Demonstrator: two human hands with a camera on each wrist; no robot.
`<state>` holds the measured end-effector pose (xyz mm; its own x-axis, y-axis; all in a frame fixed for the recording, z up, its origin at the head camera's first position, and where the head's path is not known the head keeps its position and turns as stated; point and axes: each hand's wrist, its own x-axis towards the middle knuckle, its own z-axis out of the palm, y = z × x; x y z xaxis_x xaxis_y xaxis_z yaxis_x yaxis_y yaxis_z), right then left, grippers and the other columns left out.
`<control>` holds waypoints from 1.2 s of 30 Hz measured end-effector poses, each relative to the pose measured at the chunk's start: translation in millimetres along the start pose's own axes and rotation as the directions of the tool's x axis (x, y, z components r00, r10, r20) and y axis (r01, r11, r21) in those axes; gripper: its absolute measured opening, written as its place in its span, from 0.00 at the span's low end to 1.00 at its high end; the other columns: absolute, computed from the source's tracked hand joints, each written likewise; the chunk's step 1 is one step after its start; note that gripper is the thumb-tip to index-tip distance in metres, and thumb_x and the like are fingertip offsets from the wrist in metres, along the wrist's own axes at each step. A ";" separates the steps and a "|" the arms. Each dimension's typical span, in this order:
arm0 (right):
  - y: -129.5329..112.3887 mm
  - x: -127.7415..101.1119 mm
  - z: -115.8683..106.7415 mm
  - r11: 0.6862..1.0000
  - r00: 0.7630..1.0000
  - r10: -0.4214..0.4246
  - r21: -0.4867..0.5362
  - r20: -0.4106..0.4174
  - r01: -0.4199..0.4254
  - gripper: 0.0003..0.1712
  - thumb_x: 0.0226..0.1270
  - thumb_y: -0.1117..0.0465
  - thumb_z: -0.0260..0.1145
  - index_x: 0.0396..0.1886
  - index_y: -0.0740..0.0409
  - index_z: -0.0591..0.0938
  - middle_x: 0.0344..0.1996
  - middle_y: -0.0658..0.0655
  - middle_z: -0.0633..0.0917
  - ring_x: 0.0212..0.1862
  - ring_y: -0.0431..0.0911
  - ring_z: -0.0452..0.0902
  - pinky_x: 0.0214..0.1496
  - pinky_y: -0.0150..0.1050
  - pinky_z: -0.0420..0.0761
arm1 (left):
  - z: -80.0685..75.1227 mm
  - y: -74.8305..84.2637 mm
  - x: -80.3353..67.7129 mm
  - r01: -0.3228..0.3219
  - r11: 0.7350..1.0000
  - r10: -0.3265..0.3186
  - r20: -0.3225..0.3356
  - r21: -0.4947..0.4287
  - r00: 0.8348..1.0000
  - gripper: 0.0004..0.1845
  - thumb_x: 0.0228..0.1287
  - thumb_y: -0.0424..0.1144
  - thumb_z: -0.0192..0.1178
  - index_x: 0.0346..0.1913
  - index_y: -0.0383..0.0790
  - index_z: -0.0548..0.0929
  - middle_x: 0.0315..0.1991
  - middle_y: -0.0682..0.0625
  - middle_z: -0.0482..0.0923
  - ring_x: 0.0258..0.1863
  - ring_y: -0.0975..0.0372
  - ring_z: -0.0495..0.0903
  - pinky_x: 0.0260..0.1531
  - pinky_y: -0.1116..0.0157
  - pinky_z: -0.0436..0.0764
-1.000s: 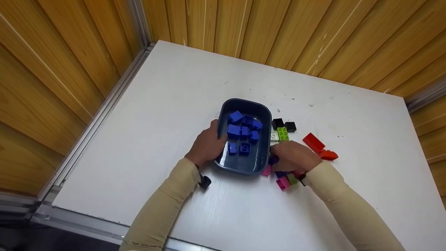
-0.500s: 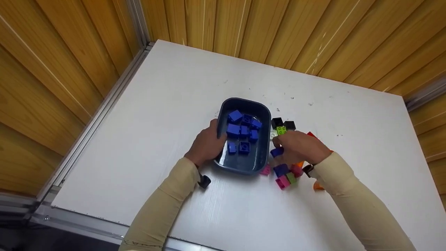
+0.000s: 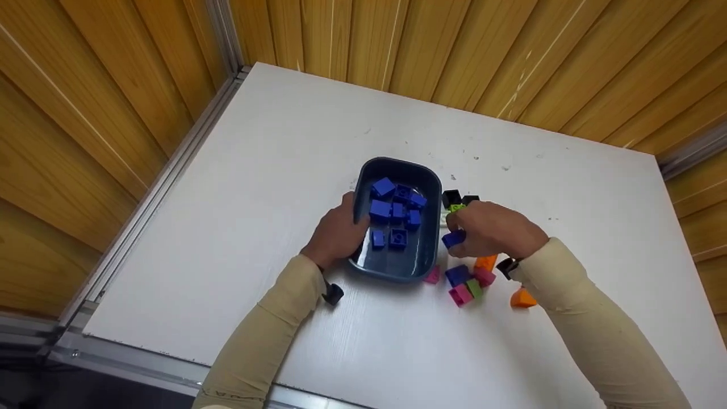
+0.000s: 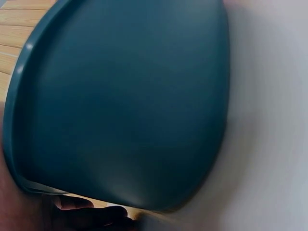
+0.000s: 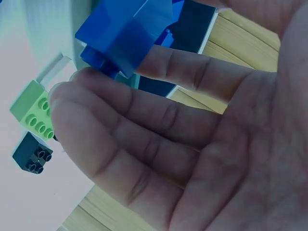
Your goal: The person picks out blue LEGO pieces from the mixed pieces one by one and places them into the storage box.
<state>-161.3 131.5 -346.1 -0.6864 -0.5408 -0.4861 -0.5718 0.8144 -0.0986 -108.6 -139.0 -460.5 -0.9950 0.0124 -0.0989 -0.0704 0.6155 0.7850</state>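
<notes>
A dark blue rectangular tray [image 3: 369,264] holds several blue toy bricks [image 3: 380,211]. My left hand [image 3: 335,236] grips its left side, thumb over the rim; the left wrist view is mostly filled by the tray's outer wall [image 4: 130,101]. Just off the tray's right side my right hand [image 3: 494,230] pinches a blue building brick [image 3: 453,238] at its fingertips. The same blue brick [image 5: 127,36] shows close up in the right wrist view, studs toward the fingers. Under and behind that hand lie a white brick [image 3: 445,220] and a lime-green brick [image 3: 456,208], partly hidden.
Two black bricks [image 3: 451,197] lie beyond the right hand. Nearer are a dark blue brick [image 3: 458,276], pink bricks [image 3: 461,295], a green brick [image 3: 473,288] and orange bricks [image 3: 523,299]. They rest on a white table [image 3: 238,227] backed by wood-panel walls [image 3: 431,45].
My right hand has lifted the blue brick from beside the tray and drawn slightly away and right. Orange bricks are now uncovered; the red ones are hidden behind the hand. The left hand stays put.
</notes>
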 end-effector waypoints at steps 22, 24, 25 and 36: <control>-19.8 5.9 -5.2 0.994 0.992 -0.109 -0.003 -0.069 0.109 0.16 0.61 0.58 0.79 0.47 0.54 0.88 0.34 0.52 0.86 0.34 0.47 0.79 0.43 0.44 0.87 | 0.0 0.9 0.0 0.029 0.999 -0.029 -0.002 0.022 1.000 0.27 0.77 0.49 0.48 0.72 0.40 0.64 0.43 0.42 0.85 0.40 0.54 0.81 0.49 0.51 0.80; -20.4 6.4 -5.3 0.989 0.986 -0.146 -0.023 -0.086 0.145 0.14 0.60 0.59 0.79 0.45 0.53 0.88 0.32 0.51 0.85 0.33 0.46 0.78 0.42 0.43 0.86 | -0.1 1.1 0.3 0.032 0.999 -0.032 -0.004 0.021 0.999 0.26 0.77 0.48 0.48 0.71 0.40 0.65 0.43 0.43 0.85 0.40 0.54 0.81 0.48 0.52 0.80; -20.7 6.6 -5.4 0.987 0.983 -0.160 -0.031 -0.093 0.158 0.14 0.59 0.59 0.80 0.45 0.53 0.87 0.32 0.51 0.86 0.34 0.46 0.78 0.43 0.43 0.86 | -0.2 1.2 0.4 0.032 0.999 -0.032 -0.007 0.021 0.999 0.25 0.77 0.48 0.49 0.70 0.40 0.65 0.43 0.43 0.85 0.40 0.54 0.81 0.48 0.51 0.80; -27.0 10.5 -3.7 0.986 0.982 -0.159 -0.060 -0.101 0.154 0.27 0.60 0.59 0.80 0.60 0.54 0.87 0.50 0.58 0.88 0.48 0.51 0.84 0.54 0.52 0.88 | -0.5 1.7 0.1 0.024 0.999 -0.024 -0.012 0.032 1.000 0.26 0.77 0.48 0.48 0.70 0.40 0.65 0.42 0.43 0.84 0.39 0.54 0.80 0.47 0.52 0.80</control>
<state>-154.7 103.1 -345.3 -0.6285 -0.6822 -0.3736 -0.6966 0.7074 -0.1199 -108.8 -138.3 -458.8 -0.9939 -0.0115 -0.1100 -0.0918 0.6405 0.7624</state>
